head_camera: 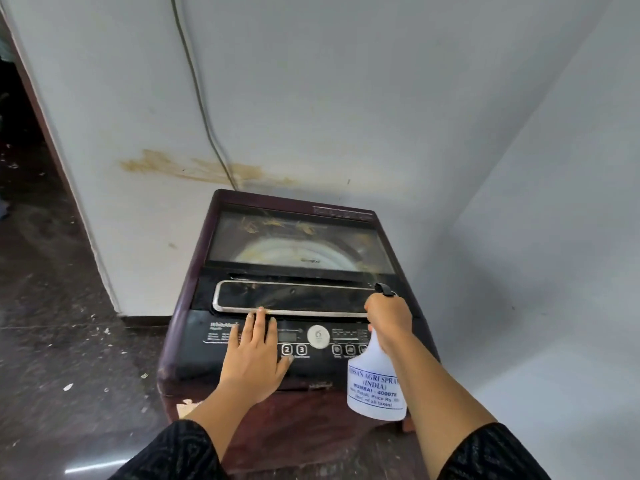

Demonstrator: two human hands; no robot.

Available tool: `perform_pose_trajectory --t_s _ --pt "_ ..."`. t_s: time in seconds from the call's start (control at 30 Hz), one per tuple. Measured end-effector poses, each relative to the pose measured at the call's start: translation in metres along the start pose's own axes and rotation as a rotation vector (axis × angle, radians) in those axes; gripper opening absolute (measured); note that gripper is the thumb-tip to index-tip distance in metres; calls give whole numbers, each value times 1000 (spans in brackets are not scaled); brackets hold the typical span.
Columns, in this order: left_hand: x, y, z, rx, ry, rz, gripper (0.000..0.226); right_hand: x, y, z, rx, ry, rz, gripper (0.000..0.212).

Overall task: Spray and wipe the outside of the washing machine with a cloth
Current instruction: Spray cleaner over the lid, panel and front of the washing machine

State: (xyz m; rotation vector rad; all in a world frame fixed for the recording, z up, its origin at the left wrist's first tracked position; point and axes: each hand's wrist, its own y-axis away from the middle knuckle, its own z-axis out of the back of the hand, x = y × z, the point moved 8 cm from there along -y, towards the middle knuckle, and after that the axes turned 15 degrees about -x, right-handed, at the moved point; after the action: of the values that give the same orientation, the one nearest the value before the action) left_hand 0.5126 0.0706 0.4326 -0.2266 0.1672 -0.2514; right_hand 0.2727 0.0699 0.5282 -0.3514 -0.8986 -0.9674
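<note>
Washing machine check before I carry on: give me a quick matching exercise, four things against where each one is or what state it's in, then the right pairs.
Things:
1. left hand
2. spray bottle
3. glass lid
4. cable

Places or states:
A. smeared with yellowish streaks
B. runs down the wall behind the washing machine
C. flat on the control panel
D. gripped in the right hand

Pairs: 1-C, 2-D, 3-A, 4-B
</note>
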Motion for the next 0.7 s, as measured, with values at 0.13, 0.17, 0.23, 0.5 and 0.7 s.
perform_pose_trajectory --t_s 0.13,0.17,0.23,0.5,0.7 --pt "-12 5 -6 37 -48 11 78 -19 -13 30 -50 22 45 21" --pt "-13 6 -5 36 -47 17 77 -22 -9 27 -15 28 57 24" --pt "-11 6 -4 34 -48 16 76 -26 7 11 109 30 78 24" --pt "34 29 19 -74 -62 216 72 -24 124 -67 439 33 149 8" --pt "76 57 16 -43 -79 276 71 -27 202 -115 619 162 288 11"
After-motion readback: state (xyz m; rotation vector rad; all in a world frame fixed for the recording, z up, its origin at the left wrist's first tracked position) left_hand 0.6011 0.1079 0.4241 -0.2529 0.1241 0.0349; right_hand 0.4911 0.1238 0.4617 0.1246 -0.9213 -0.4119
